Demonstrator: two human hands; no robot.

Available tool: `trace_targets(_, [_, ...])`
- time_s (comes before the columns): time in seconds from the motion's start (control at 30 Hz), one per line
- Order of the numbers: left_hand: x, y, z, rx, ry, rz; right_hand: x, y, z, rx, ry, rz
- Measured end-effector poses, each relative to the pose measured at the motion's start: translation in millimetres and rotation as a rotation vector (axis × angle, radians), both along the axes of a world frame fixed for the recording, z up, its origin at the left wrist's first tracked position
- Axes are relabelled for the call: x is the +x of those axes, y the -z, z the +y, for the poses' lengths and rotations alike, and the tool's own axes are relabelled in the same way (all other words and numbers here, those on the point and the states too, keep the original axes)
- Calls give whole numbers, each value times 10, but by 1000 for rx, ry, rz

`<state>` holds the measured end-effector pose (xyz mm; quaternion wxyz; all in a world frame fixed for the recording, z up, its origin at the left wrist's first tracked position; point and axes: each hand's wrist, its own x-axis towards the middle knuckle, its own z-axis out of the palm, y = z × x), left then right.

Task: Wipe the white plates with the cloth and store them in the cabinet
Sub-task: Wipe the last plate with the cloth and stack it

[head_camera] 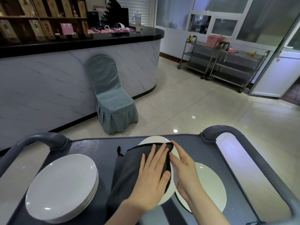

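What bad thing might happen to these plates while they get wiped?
1. The plate under the cloth overlaps a second plate, so the left hand pressing down might rock it and chip one.
2. The right hand lies beside the cloth with straight fingers, not gripping, so the plate could slide on the cart.
3. The plate stack sits near the cart's edge; a bump might shift it.
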<state>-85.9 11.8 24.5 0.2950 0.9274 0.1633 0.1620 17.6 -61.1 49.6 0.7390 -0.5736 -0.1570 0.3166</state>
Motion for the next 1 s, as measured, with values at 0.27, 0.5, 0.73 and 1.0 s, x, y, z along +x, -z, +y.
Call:
trace_targets(0.27, [-22,185,572,-188,-111,-120,28,-40,-202,-57,-140,-8])
trace_targets(0.5, [-474,523,208,-409,-182,-339,249,3,-393,-11,-65,217])
trace_targets(0.73, [-231,249,585,-6,-29,-59,123,21,-305,-64,-177,175])
trace_targets(1.0, [-393,481,464,-270,-194,-258,272,-37,-189,-60,-106,182])
